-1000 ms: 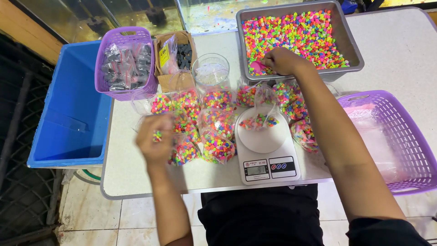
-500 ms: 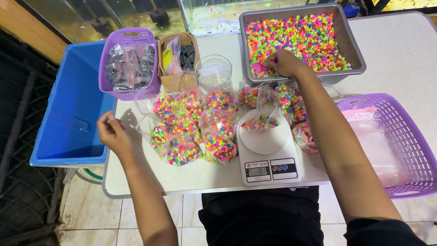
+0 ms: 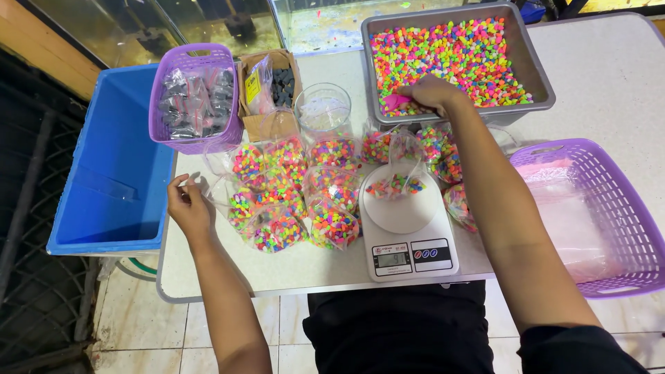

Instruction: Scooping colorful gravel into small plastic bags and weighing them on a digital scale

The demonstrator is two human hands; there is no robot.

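- Right hand (image 3: 433, 93) grips pink scoop (image 3: 396, 102) in gray tray (image 3: 537, 76) of pebbles.
- Left hand (image 3: 188, 208) pinches clear bag (image 3: 208, 190), pebble bags (image 3: 291, 201) just beside.

Right hand (image 3: 433, 93) sits in the tray (image 3: 537, 69) of pebbles; the scale (image 3: 405, 232) lies nearer than it, a bag (image 3: 396, 181) on top. Left hand (image 3: 188, 208) rests left of the filled bags (image 3: 294, 201), bin (image 3: 111, 173) farther left.

Blue bin (image 3: 111, 187), purple basket (image 3: 197, 97) of dark packets, cardboard box (image 3: 267, 93), glass jar (image 3: 323, 111).
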